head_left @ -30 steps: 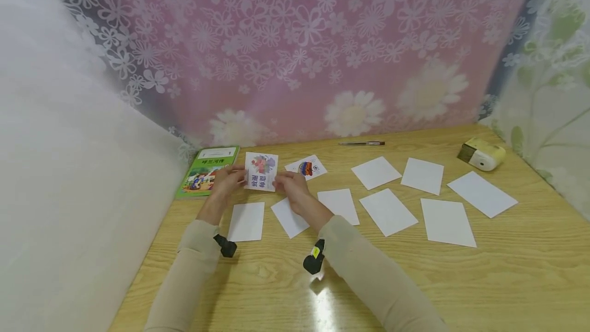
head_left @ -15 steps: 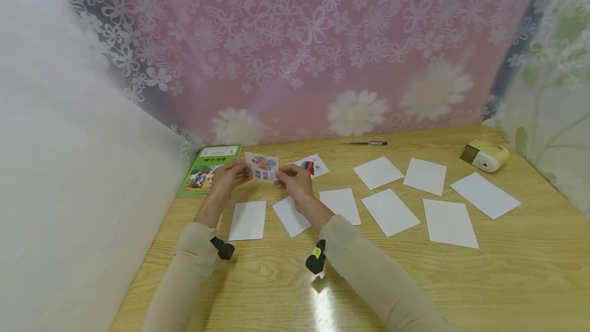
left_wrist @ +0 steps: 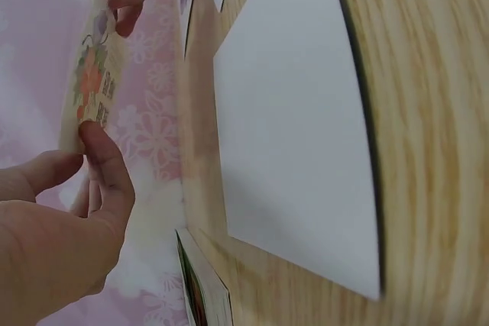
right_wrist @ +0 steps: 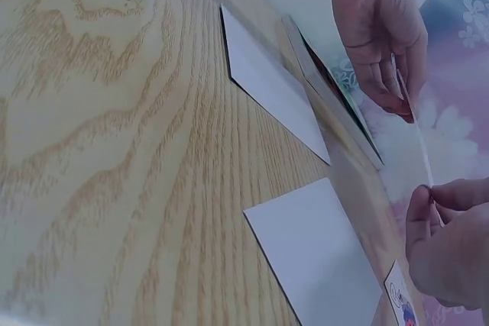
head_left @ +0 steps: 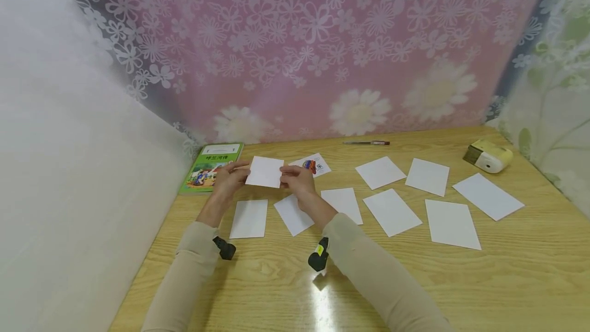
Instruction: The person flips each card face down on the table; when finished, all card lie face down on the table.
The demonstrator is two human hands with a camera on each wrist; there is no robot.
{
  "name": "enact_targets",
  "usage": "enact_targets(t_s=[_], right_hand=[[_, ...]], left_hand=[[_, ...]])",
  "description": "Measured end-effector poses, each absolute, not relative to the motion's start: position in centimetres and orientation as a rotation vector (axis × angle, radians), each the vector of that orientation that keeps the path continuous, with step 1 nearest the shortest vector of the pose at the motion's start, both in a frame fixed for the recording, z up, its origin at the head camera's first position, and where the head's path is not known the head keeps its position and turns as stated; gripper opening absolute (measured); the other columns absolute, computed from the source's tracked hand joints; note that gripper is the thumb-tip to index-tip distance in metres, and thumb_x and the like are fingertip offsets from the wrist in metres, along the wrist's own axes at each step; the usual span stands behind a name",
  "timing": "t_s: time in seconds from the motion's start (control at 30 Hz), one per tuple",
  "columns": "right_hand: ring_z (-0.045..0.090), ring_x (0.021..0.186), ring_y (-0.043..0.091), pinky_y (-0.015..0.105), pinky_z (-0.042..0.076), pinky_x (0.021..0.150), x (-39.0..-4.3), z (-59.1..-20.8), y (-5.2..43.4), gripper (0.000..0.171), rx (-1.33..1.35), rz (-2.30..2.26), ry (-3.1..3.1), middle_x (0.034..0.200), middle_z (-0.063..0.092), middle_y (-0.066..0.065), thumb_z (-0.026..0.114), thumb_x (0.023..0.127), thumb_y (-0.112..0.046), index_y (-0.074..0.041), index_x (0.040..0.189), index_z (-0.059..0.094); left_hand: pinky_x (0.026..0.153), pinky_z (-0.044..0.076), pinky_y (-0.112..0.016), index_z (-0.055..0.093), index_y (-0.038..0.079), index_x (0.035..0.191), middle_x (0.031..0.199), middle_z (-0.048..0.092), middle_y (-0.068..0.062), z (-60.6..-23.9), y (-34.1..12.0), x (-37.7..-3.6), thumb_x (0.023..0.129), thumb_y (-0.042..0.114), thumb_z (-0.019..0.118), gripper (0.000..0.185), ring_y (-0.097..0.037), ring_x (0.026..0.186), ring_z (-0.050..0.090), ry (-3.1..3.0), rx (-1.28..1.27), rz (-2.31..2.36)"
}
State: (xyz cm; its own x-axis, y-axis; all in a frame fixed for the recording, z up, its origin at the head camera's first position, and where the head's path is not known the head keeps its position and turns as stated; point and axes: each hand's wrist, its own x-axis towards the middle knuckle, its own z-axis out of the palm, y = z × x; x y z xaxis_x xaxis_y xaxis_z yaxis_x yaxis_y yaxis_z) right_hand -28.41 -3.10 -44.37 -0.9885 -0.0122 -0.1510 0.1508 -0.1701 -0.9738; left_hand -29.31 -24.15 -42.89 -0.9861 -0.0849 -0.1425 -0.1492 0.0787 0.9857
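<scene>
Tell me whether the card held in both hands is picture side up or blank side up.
Blank side up. The head view shows the card white on top; the left wrist view shows its printed picture facing away underneath.

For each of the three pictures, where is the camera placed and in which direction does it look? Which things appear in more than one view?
Head: worn on the head, looks forward and down at the table; both sleeves, left hand and right hand hold the card.
Left wrist: low beside the tabletop, looks past the left hand's thumb along the card's printed face.
Right wrist: low over the wood, looks at both hands, card edge-on.
Shared: all three show the card and both hands.
</scene>
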Motion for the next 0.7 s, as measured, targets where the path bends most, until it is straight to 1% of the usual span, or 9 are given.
enact_targets(t_s=[0.1,0.13,0.27,0.37,0.43,0.47,0.57,0.63,0.7], right_hand=[[0.067,0.08,0.018,0.046,0.062,0.092,-28.4,-44.6,-3.2,0.031,0.171,-2.317,1.991,0.106,0.07,0.019,0.066,0.09,0.014,0.006,0.12,0.071],[0.067,0.082,0.019,0.046,0.062,0.091,-28.4,-44.6,-3.2,0.032,0.178,-2.312,2.008,0.107,0.07,0.02,0.066,0.089,0.014,0.006,0.12,0.071],[0.07,0.087,0.023,0.041,0.064,0.086,-28.5,-44.3,-3.2,0.033,0.213,-2.29,2.094,0.109,0.071,0.023,0.067,0.087,0.015,0.007,0.119,0.07],[0.072,0.091,0.027,0.035,0.064,0.082,-28.6,-44.0,-3.0,0.028,0.226,-2.229,2.183,0.107,0.074,0.022,0.069,0.088,0.013,0.007,0.116,0.072],[0.073,0.096,0.029,0.035,0.064,0.084,-28.8,-43.8,-2.9,0.027,0.226,-2.169,2.221,0.108,0.075,0.02,0.071,0.09,0.01,0.006,0.116,0.074],[0.072,0.102,0.029,0.035,0.063,0.086,-28.9,-43.8,-2.8,0.026,0.229,-2.13,2.239,0.112,0.075,0.019,0.071,0.09,0.008,0.004,0.116,0.075],[0.071,0.109,0.032,0.033,0.061,0.088,-29.1,-43.7,-2.8,0.026,0.241,-2.049,2.228,0.119,0.074,0.018,0.069,0.095,0.0,0.003,0.12,0.075],[0.07,0.108,0.032,0.034,0.06,0.091,-29.3,-43.8,-3.0,0.028,0.257,-2.037,2.178,0.121,0.072,0.019,0.066,0.097,-0.004,0.004,0.123,0.073],[0.071,0.102,0.031,0.036,0.06,0.094,-29.4,-43.8,-3.2,0.031,0.262,-2.075,2.087,0.12,0.071,0.023,0.062,0.099,-0.006,0.007,0.126,0.07]], left_hand=[[0.093,0.058,-0.034,0.059,-0.002,0.141,0.117,0.068,-0.011,-43.1,-24.0,-29.3,0.103,0.011,0.065,0.041,-0.012,0.091,0.067,2.326,-0.271,2.027],[0.092,0.059,-0.034,0.062,-0.001,0.138,0.116,0.069,-0.012,-43.2,-23.9,-29.3,0.103,0.01,0.065,0.038,-0.013,0.09,0.067,2.345,-0.276,2.014],[0.093,0.06,-0.04,0.068,0.0,0.13,0.115,0.069,-0.015,-43.5,-23.5,-29.2,0.101,0.007,0.067,0.03,-0.019,0.092,0.07,2.417,-0.306,1.97],[0.096,0.06,-0.045,0.069,-0.001,0.128,0.118,0.068,-0.019,-43.7,-23.2,-29.2,0.1,0.004,0.067,0.028,-0.026,0.098,0.071,2.454,-0.316,1.961],[0.096,0.06,-0.044,0.069,-0.002,0.128,0.119,0.067,-0.021,-43.8,-23.1,-29.2,0.101,0.004,0.066,0.028,-0.03,0.103,0.07,2.482,-0.324,1.941],[0.097,0.06,-0.044,0.068,-0.002,0.129,0.122,0.067,-0.022,-43.8,-23.1,-29.2,0.101,0.004,0.065,0.028,-0.033,0.106,0.069,2.48,-0.327,1.939],[0.101,0.058,-0.044,0.066,-0.004,0.132,0.129,0.064,-0.025,-43.7,-23.3,-29.2,0.105,0.007,0.06,0.03,-0.038,0.115,0.067,2.454,-0.342,1.927],[0.103,0.056,-0.046,0.065,-0.005,0.134,0.132,0.064,-0.026,-43.7,-23.4,-29.2,0.106,0.01,0.057,0.032,-0.039,0.118,0.065,2.421,-0.366,1.914],[0.104,0.055,-0.046,0.064,-0.005,0.136,0.133,0.063,-0.026,-43.6,-23.4,-29.2,0.107,0.014,0.055,0.035,-0.038,0.119,0.065,2.4,-0.4,1.883]])
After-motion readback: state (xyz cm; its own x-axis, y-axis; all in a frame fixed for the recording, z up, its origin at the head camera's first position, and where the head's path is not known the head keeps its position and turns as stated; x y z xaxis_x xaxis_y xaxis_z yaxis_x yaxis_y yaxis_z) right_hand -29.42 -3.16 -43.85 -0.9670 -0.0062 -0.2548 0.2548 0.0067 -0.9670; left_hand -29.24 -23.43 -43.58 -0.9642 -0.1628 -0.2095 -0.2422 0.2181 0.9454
